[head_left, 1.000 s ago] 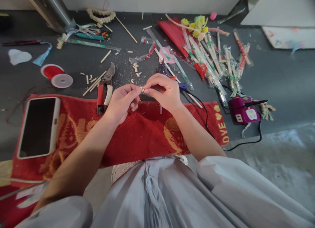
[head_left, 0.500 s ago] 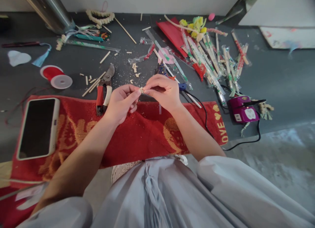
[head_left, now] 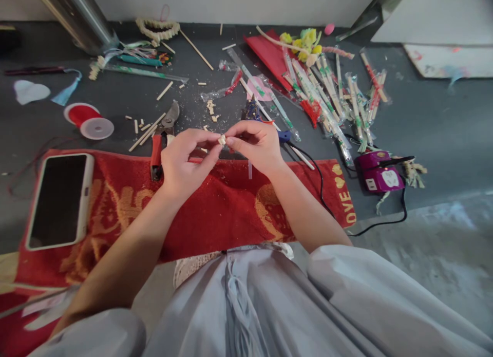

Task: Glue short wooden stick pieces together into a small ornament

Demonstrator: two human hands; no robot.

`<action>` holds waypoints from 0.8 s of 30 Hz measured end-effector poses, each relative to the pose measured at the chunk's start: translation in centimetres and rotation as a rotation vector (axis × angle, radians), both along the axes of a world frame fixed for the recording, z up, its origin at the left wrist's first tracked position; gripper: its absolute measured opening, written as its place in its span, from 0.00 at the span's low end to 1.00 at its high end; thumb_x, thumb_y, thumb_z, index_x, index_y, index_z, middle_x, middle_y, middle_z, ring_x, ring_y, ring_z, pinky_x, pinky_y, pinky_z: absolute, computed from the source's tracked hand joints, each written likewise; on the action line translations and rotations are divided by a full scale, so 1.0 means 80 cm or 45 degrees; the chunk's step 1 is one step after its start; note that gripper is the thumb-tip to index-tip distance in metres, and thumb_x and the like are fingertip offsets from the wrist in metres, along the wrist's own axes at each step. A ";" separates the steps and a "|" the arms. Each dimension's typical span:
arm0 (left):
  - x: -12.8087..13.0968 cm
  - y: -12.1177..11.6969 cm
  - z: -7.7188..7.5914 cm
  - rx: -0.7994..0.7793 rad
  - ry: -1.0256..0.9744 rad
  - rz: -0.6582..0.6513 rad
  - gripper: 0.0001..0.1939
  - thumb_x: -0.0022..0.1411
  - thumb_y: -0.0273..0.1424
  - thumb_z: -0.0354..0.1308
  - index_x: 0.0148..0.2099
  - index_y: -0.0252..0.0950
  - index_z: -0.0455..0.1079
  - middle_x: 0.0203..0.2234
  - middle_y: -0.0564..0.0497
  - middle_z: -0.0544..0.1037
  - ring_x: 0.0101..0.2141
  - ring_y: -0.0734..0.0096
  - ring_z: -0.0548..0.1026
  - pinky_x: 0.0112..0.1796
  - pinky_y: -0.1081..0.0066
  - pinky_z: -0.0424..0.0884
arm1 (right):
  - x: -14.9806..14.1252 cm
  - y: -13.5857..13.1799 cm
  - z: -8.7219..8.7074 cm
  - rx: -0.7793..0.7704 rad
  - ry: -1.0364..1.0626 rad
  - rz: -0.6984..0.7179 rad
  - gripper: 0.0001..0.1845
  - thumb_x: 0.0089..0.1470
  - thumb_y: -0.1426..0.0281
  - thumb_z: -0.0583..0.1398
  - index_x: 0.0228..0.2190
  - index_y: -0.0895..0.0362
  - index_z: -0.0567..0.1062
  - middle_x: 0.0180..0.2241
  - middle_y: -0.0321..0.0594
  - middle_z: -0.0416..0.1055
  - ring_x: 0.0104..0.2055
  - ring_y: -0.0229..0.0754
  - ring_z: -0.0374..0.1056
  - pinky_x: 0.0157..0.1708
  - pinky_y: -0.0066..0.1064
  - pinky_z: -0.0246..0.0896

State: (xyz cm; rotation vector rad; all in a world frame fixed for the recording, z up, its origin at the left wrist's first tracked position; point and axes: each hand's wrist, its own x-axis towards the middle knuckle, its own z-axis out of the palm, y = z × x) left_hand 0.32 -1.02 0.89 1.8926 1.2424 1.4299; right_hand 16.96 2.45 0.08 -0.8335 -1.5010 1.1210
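A small, pale, knobbly piece (head_left: 222, 139), apparently of short wooden bits, is pinched at the fingertips above the far edge of a red towel (head_left: 215, 213). My left hand (head_left: 187, 159) has its thumb and index finger on the piece from the left. From the other side, the thumb and index finger of my right hand (head_left: 256, 146) grip it too. Red-and-white-handled pruning shears (head_left: 168, 121) lie partly behind my left hand. Just beyond my right hand is a blue glue gun (head_left: 284, 136), mostly covered by it.
Wood scraps (head_left: 210, 108) and thin sticks (head_left: 148, 133) litter the grey table. Wrapped chopsticks (head_left: 316, 92) pile up at the right, near a purple power adapter (head_left: 381, 172) with a black cord. To the left are a phone (head_left: 57, 200) and ribbon spools (head_left: 96, 128).
My left hand has turned and shifted slightly left, its fingers straighter, showing more of the small piece. My right hand stays nearly in place, still holding it.
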 end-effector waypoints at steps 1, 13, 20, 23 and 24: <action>0.000 0.000 0.000 0.025 0.017 0.000 0.06 0.58 0.30 0.62 0.40 0.38 0.76 0.35 0.51 0.80 0.31 0.75 0.78 0.31 0.76 0.76 | 0.001 0.000 0.000 0.010 -0.004 0.004 0.16 0.46 0.56 0.67 0.27 0.58 0.78 0.25 0.32 0.73 0.27 0.29 0.68 0.30 0.24 0.66; -0.002 0.003 0.001 0.032 -0.034 0.016 0.07 0.55 0.30 0.65 0.39 0.43 0.78 0.35 0.51 0.81 0.33 0.71 0.78 0.35 0.70 0.76 | 0.006 -0.001 -0.002 0.212 -0.114 -0.003 0.12 0.52 0.61 0.65 0.29 0.58 0.77 0.29 0.34 0.74 0.32 0.31 0.69 0.33 0.25 0.66; -0.003 0.007 -0.002 0.125 -0.007 -0.016 0.05 0.57 0.31 0.65 0.38 0.43 0.78 0.33 0.52 0.81 0.34 0.70 0.79 0.37 0.68 0.76 | 0.005 -0.003 0.002 0.375 -0.155 -0.063 0.09 0.54 0.66 0.64 0.27 0.58 0.76 0.27 0.34 0.74 0.30 0.30 0.69 0.31 0.25 0.63; -0.002 0.007 -0.004 0.188 0.043 -0.008 0.05 0.58 0.30 0.64 0.38 0.43 0.78 0.32 0.52 0.82 0.34 0.70 0.79 0.38 0.68 0.76 | 0.005 -0.003 0.003 0.441 -0.170 -0.072 0.09 0.55 0.65 0.63 0.27 0.58 0.76 0.27 0.34 0.75 0.31 0.31 0.69 0.32 0.25 0.63; -0.002 0.008 -0.004 0.204 0.050 -0.012 0.05 0.58 0.30 0.64 0.38 0.43 0.78 0.32 0.52 0.82 0.35 0.70 0.79 0.38 0.68 0.76 | 0.006 -0.003 0.002 0.453 -0.177 -0.074 0.10 0.55 0.65 0.63 0.27 0.58 0.76 0.27 0.34 0.75 0.31 0.31 0.69 0.32 0.26 0.63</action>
